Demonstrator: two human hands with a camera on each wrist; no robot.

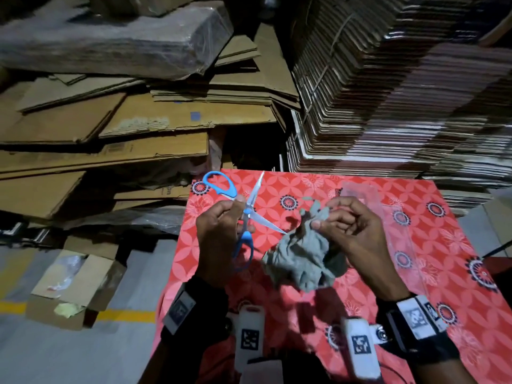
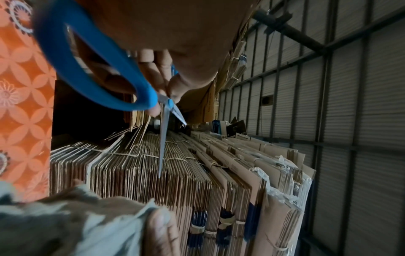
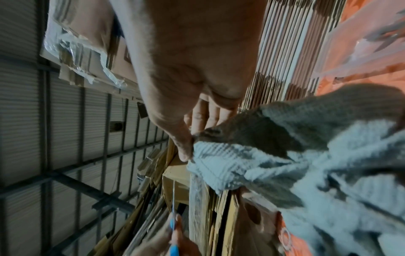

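Your left hand (image 1: 219,239) holds the scissors (image 1: 250,202) above the table's (image 1: 429,231) left part. The cloth (image 1: 304,259) hangs just right of them from your right hand (image 1: 354,231). Beyond the far edge, cardboard sheets (image 1: 138,120) pile at left and bundled stacks (image 1: 388,106) at right. A box (image 1: 77,281) sits on the floor (image 1: 55,356), left of the table.

counter (image 1: 415,245): red flower-patterned cover, clear plastic bag (image 1: 368,195) at its far side
left: flattened cardboard sheets (image 1: 110,126), loosely piled
right: tied cardboard bundles (image 1: 388,92), stacked high
floor (image 1: 69,356): open box (image 1: 80,275) by a yellow line (image 1: 124,315)

Scissors (image 1: 243,214): blue handles, silver blades. Cloth (image 1: 302,259): grey. Tablecloth (image 1: 415,245): red, white petal pattern, dark rosettes.
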